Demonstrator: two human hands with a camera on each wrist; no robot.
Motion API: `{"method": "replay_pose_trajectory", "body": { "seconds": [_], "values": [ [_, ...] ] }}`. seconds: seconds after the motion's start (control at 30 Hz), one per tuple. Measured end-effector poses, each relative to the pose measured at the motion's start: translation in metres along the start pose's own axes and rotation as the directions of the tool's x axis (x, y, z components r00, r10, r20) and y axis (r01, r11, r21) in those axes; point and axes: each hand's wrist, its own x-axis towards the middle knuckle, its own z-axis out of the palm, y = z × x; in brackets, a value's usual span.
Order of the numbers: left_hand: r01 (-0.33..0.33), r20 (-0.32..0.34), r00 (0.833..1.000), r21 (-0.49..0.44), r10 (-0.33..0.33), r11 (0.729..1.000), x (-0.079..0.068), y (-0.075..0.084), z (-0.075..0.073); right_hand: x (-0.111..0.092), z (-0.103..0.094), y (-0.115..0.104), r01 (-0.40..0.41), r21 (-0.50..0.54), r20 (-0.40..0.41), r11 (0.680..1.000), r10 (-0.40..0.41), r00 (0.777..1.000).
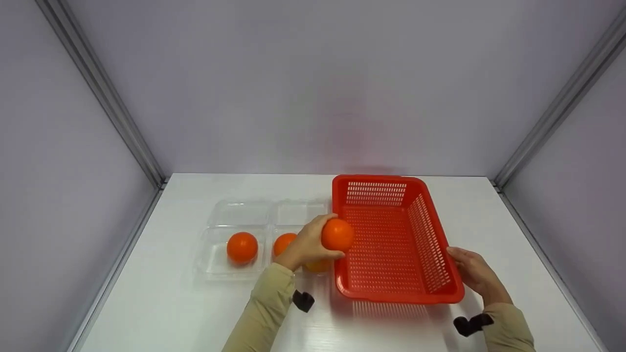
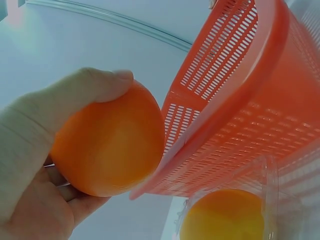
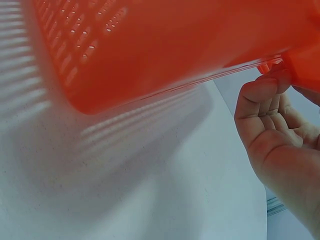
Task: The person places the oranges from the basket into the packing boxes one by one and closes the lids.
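Note:
My left hand [image 1: 309,242] grips an orange [image 1: 337,234] at the left rim of a red plastic basket [image 1: 386,244], thumb on one side and fingers curled round the other. In the left wrist view the same orange [image 2: 112,142] overlaps the basket's slotted wall. My right hand [image 1: 474,271] holds the basket's right rim, its fingertips [image 3: 265,89] pinching the edge from outside. A clear plastic tray [image 1: 215,266] with compartments stands left of the basket. One orange [image 1: 242,248] sits in its front left compartment; another orange [image 1: 283,243] and a yellower fruit [image 1: 318,266] are partly hidden by my left hand.
All of this is on a white table [image 1: 146,303], with the basket casting a shadow on it. A pale wall [image 1: 274,98] rises behind the table's back edge, with panels at both sides. The tray's back compartments [image 1: 298,213] hold no fruit.

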Motion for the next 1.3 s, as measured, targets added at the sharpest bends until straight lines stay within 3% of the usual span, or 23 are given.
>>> {"method": "replay_pose_trajectory", "body": {
  "seconds": [0.53,0.9,1.3],
  "values": [
    [0.013,-0.025,1.000,-0.044,-0.014,0.999,-0.006,-0.011,-0.005,0.000,0.000,-0.002,-0.016,0.037,-0.015,0.999,0.017,1.000],
    [0.028,-0.067,0.997,-0.015,-0.029,0.999,-0.011,-0.020,-0.008,0.001,0.002,-0.003,-0.065,-0.039,-0.115,0.997,0.060,0.992],
    [0.090,-0.102,0.991,-0.002,-0.090,0.996,-0.021,-0.024,-0.012,0.001,0.001,-0.001,-0.057,0.000,-0.078,0.998,0.057,0.995]
  ]
}}
